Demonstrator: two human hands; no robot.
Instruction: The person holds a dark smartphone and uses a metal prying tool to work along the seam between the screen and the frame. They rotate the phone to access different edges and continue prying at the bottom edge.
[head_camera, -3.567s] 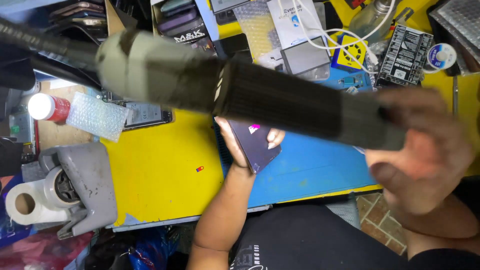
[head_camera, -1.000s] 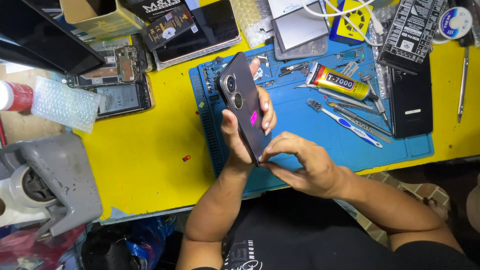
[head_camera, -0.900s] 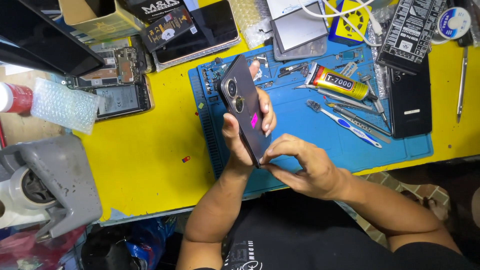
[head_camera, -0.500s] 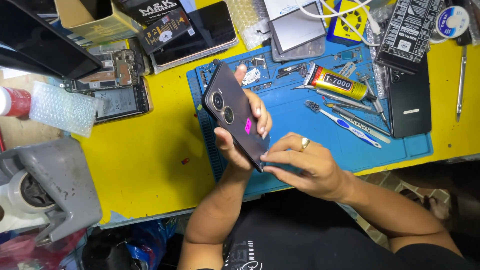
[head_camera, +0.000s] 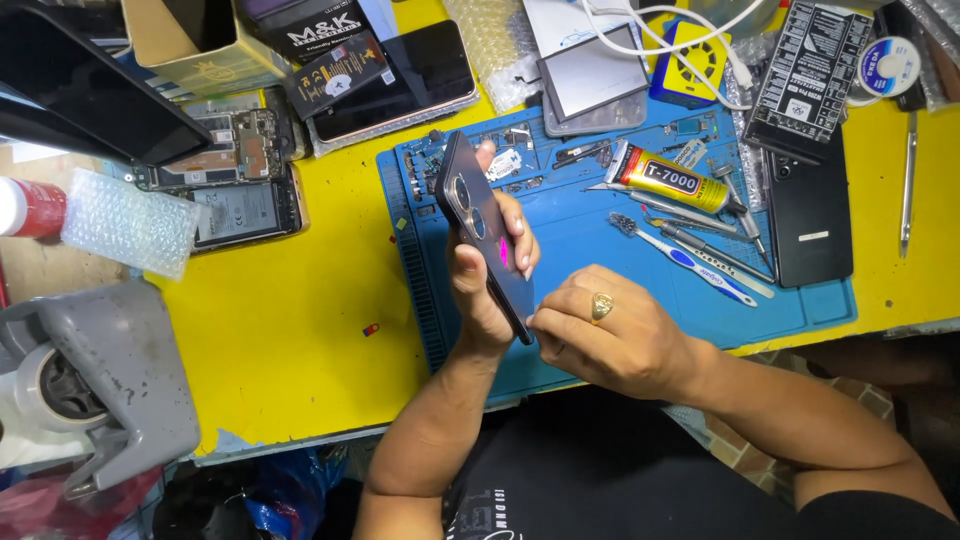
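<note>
A dark phone is held up over the blue mat.

The phone's (head_camera: 485, 235) lower end is pinched by the right hand (head_camera: 610, 335), grip together, at the frame's middle. It is clamped in the left hand (head_camera: 490, 280). Farther up, a glue tube (head_camera: 668, 178) is laid on the mat (head_camera: 600, 250) on the yellow desk (head_camera: 290, 340).
</note>
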